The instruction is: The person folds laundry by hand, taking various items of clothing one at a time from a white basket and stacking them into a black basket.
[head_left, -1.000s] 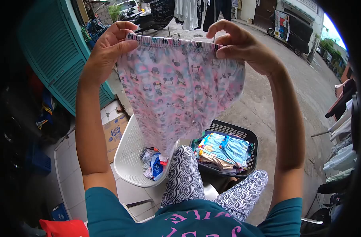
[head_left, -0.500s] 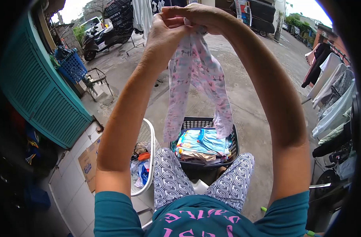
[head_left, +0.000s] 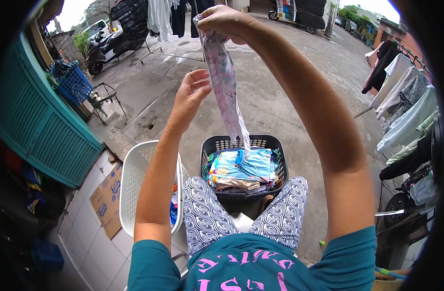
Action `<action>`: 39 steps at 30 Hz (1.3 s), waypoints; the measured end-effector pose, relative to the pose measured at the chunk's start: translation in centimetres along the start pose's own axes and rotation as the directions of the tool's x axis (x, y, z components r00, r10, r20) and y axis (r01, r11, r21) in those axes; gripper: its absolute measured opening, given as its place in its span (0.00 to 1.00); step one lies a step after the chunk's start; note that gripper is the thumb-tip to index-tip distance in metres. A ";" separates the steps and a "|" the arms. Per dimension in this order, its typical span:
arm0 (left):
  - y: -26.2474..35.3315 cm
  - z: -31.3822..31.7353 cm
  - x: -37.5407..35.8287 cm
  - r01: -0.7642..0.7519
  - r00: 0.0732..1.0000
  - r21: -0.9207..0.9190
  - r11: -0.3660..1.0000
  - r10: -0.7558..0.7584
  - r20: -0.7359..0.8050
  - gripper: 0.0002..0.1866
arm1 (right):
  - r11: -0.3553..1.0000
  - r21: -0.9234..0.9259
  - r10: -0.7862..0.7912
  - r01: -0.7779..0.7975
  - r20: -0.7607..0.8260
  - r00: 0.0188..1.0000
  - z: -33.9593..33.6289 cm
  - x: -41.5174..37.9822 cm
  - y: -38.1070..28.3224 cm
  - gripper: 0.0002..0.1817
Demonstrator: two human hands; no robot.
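My right hand [head_left: 227,23] is raised high, its fingers closed on the waistband of light pink patterned pants [head_left: 223,80]. The pants hang down narrow, legs together, their lower ends over the dark laundry basket. Lower down, my left hand [head_left: 190,94] is open beside the pants, fingers slightly bent and holding nothing. Between my knees, the dark basket [head_left: 206,145] holds a stack of folded clothes [head_left: 246,167], light blue on top.
A white laundry basket [head_left: 129,194] with clothes stands at my left, partly behind my forearm. Flattened cardboard [head_left: 105,201] lies on the tiles near a teal louvred door [head_left: 42,116]. Laundry hangs on a rack [head_left: 401,97] at right. A motorcycle [head_left: 112,48] is parked at far left.
My left hand has let go of the waistband and moved down. The pants' legs, spread apart before, now hang together. The white basket shows more fully.
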State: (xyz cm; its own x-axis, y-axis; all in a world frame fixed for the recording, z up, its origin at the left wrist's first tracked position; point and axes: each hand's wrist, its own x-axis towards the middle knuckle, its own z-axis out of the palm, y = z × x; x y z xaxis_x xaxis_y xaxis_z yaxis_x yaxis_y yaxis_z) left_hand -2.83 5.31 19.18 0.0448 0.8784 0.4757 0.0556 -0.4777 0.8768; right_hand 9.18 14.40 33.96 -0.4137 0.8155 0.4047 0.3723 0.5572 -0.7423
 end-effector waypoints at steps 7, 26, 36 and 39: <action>-7.6 -2.0 -5.4 0.026 0.999 0.561 0.827 -0.011 -0.030 0.28 | 0.947 0.303 -0.124 0.106 0.043 0.991 1.9 1.0 0.5 0.07; -20.2 8.1 -20.0 0.005 0.890 0.731 0.682 -0.337 0.308 0.20 | 0.634 0.662 0.689 -0.399 -0.251 0.680 -9.8 -33.7 29.6 0.29; -26.3 5.9 -22.8 0.406 0.762 0.506 0.761 -0.587 0.272 0.22 | 0.807 0.339 0.583 -0.483 -0.334 0.740 -6.3 -31.8 29.8 0.28; -21.8 3.5 -19.6 0.511 0.823 0.240 0.826 -0.550 0.141 0.19 | 0.922 0.069 0.380 -0.381 -0.349 0.857 -1.3 -28.4 28.2 0.26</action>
State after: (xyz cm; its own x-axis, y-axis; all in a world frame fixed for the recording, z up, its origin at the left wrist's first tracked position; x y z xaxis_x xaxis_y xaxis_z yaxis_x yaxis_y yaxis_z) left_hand -1.47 -1.49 -9.50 0.1468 0.9841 -0.1004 0.3079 0.0510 0.9500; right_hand 32.51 7.15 2.20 0.0769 0.9651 0.2505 0.4439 0.1918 -0.8753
